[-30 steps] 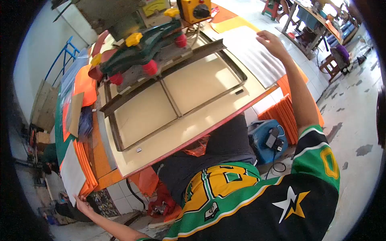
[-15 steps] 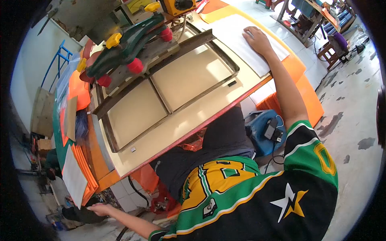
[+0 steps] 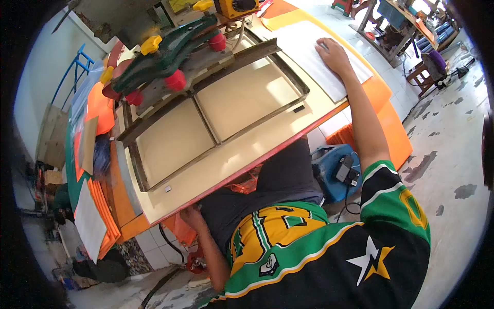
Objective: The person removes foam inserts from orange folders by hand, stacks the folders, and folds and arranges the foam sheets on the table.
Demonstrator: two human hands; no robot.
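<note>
My right hand [image 3: 333, 55] lies on a stack of white sheets [image 3: 337, 91] at the board's far right, fingers stretched over the top sheet. Low by the near edge of the cream board [image 3: 180, 201] is my left hand [image 3: 193, 219], next to an orange piece of material [image 3: 180, 229]; its fingers are partly hidden and unclear. On the board sits a dark metal frame [image 3: 208, 121] with a crossbar and two cream panels inside. Over its far side rests a dark green clamp-like fixture [image 3: 164, 59] with red feet and yellow knobs.
Orange sheets with a white top [image 3: 90, 224] hang at the left edge. Beneath the board's right end stands a blue container [image 3: 329, 172] with a black adapter [image 3: 347, 170]. A yellow box [image 3: 236, 7] is at the back. A workbench [image 3: 396, 31] stands farther right.
My left hand has moved right and up, from beside the hanging orange sheets to the board's near edge. My right hand stays on the white sheets. The view has shifted slightly.
</note>
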